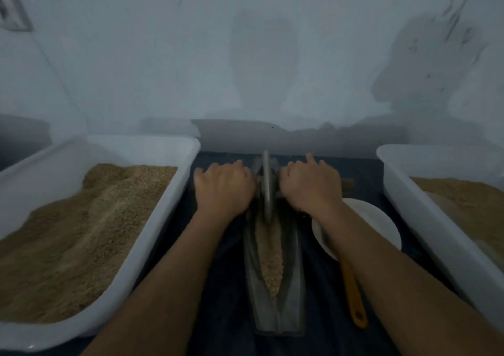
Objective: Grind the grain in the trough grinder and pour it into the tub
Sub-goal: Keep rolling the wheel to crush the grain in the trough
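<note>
1. Grain [270, 257] lies in a pale strip along the groove of the trough grinder [272, 287], a narrow grey boat-shaped vessel that runs from the bottom centre of the frame up toward the middle.
2. Standing on edge in the far end of the trough is the grinding wheel [266, 189], a thin grey disc, blurred in the picture.
3. The left hand [223, 189] sits just left of the wheel, its grip curled down round the axle handle, knuckles up.
4. The right hand [311, 186] sits just right of the wheel, fingers clamped on the other end of the axle, whose brown tip [347, 184] shows past the hand; one finger sticks up a little.
5. At the left of the frame a large white tub [174, 200] holds a deep, uneven bed of brown grain.
6. At the right edge a second white tub [403, 200] also holds brown material.
7. Between the trough and the right tub, a white bowl [373, 224] rests partly under the right forearm, and a yellow-handled utensil [354, 301] extends from it toward the bottom of the frame.
8. Everything rests on a dark blue counter [223, 287] against a pale wall.
</note>
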`<state>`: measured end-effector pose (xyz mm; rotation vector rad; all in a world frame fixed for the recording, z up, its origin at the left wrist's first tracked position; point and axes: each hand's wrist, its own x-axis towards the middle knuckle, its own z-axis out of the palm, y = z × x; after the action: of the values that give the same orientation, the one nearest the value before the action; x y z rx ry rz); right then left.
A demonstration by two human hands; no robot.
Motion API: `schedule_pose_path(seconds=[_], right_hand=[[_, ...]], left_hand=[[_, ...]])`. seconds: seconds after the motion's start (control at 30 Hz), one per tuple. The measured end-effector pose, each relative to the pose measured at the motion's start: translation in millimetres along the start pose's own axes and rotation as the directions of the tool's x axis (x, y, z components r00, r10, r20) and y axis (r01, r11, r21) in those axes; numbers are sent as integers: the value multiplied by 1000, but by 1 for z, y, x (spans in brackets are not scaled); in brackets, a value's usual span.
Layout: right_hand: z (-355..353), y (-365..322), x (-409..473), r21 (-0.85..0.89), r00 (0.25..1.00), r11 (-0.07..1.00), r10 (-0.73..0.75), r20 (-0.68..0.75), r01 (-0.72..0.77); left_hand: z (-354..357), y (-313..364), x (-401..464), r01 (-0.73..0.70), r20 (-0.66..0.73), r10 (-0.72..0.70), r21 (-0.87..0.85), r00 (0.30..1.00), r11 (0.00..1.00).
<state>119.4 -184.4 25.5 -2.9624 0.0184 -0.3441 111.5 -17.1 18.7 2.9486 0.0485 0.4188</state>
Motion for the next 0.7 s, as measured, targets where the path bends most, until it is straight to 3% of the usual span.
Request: schedule_pose_path(seconds=[0.13,0.27,0.37,0.47,0.6,0.7], right_hand=[[-5,-6,27,-28,996,996,83,11,-83],[0,8,-32,8,998,998,-58,12,58],[-2,17,-96,13,969,977,-211,-129,214],[-1,15,-100,-58,946,967,-255,-199,249],[1,6,-24,24,997,997,-69,23,69],[3,7,16,40,995,996,73,63,-76]], left_hand=[[0,9,37,43,102,-40,-32,994,999],[-4,0,-36,-91,-131,103,97,986,991],[-2,-18,-90,-190,-223,176,-46,959,981],[0,-29,-94,-212,-280,181,-83,943,974],[-6,-2,-31,-167,-119,184,140,976,976],[-8,12,23,-174,-61,187,183,980,968]])
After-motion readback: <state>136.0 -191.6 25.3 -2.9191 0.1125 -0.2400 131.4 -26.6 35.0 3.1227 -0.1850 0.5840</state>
